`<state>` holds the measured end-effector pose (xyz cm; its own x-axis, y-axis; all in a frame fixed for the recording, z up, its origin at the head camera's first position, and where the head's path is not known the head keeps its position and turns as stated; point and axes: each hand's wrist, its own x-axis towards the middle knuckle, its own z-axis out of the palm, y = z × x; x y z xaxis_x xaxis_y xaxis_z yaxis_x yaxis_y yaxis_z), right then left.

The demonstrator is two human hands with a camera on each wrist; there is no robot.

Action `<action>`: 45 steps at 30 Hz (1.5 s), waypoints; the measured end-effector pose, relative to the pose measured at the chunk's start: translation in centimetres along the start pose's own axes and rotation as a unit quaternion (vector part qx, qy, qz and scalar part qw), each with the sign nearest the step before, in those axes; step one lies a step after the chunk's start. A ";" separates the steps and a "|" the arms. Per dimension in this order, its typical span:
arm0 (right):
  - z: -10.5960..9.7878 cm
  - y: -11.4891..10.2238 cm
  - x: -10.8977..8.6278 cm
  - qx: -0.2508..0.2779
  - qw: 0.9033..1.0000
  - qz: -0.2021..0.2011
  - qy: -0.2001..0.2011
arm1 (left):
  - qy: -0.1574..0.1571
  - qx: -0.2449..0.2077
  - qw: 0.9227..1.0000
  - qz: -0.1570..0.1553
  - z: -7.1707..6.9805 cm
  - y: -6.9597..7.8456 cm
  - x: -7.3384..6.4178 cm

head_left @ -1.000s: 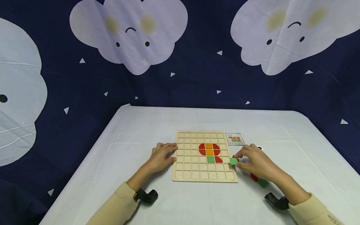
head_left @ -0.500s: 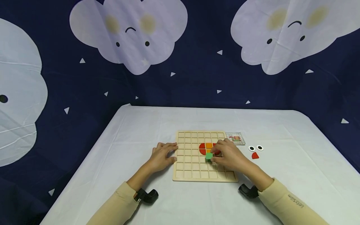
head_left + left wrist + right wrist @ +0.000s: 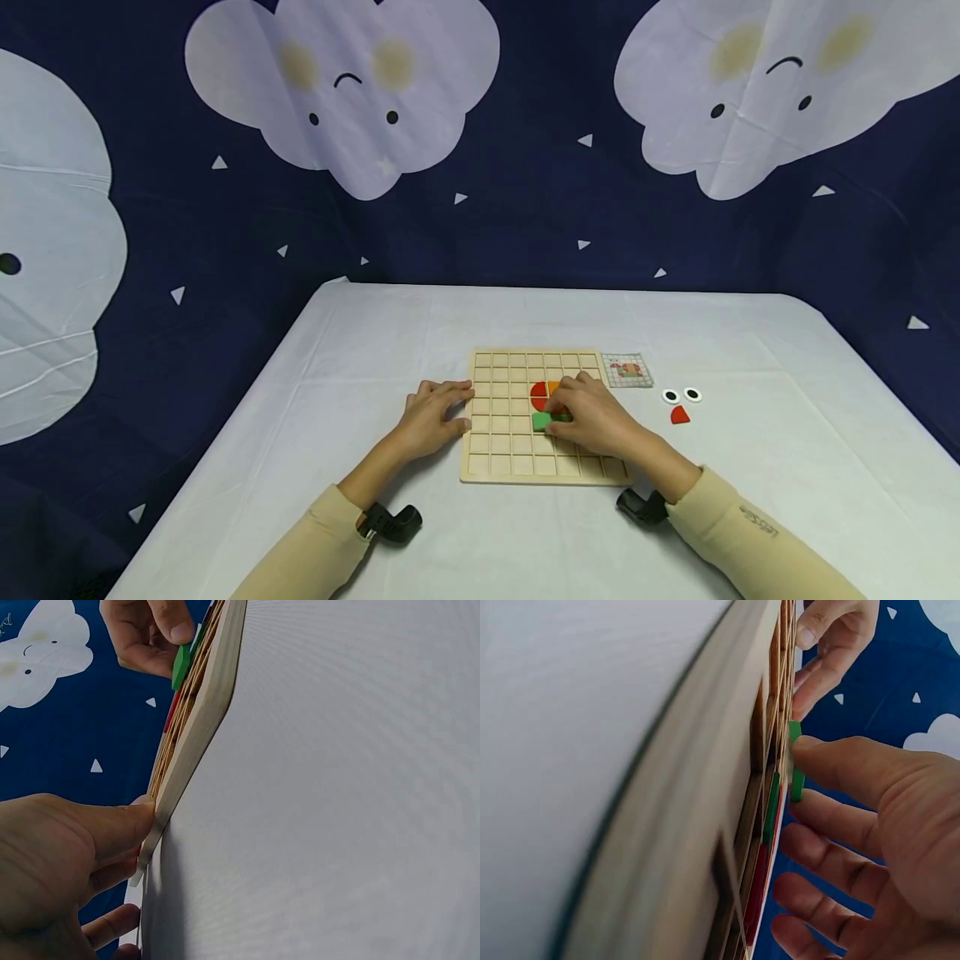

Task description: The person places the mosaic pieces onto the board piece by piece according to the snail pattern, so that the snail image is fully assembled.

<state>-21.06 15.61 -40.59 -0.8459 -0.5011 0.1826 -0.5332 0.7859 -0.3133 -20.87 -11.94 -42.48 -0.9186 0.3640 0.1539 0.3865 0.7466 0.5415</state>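
My right hand (image 3: 588, 417) is over the wooden grid board (image 3: 495, 468), pinching a green square tile (image 3: 540, 422) between thumb and fingertips. In the right wrist view the green tile (image 3: 795, 761) stands close over the grid, with the thumb on one face. Another green tile (image 3: 771, 808) and red pieces (image 3: 757, 892) lie in the cells beside it. Red (image 3: 539, 397) and orange tiles (image 3: 554, 387) show in the head view, partly hidden by the right hand. My left hand (image 3: 431, 421) touches the board's left edge with thumb and fingers.
A small pattern card (image 3: 627, 371) lies at the board's upper right. Further right on the white tablecloth (image 3: 757, 400) are two round eye pieces (image 3: 671, 397) and a red piece (image 3: 680, 415). A dark blue cloud-printed cloth (image 3: 525, 233) hangs behind.
My right hand has carried the green tile leftward from beyond the board's right edge, over the placed tiles, then slightly further left. The left hand has stayed at the board's edge.
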 end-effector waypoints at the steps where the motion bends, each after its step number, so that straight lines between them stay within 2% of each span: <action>1: 0.0 0.0 0.0 -0.003 1.000 -0.002 -0.001 | 0.000 0.000 1.000 0.000 0.0 0.0 0.0; 14: 0.2 -0.2 0.1 -0.027 1.000 -0.015 0.001 | 0.002 0.000 1.000 -0.001 0.0 0.0 -0.1; 25: -1.0 0.6 -0.5 -0.016 0.999 0.007 0.032 | 0.002 0.007 1.000 0.001 0.0 0.0 0.1; 31: -2.6 2.0 -1.9 -0.011 0.998 0.024 0.051 | 0.001 0.010 1.000 0.002 0.0 -0.1 0.1; 37: -4.1 3.7 -3.9 0.001 0.997 0.065 0.047 | 0.002 0.009 1.000 0.000 0.0 -0.1 0.1; 45: -4.7 5.3 -5.9 -0.013 0.994 0.096 0.042 | 0.003 0.007 1.000 -0.001 0.0 -0.2 0.1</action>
<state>-18.93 24.40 -38.97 -0.9296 -0.3101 0.1991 -0.3612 0.8739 -0.3252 -21.00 -12.02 -42.55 -0.9197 0.3597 0.1575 0.3860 0.7549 0.5303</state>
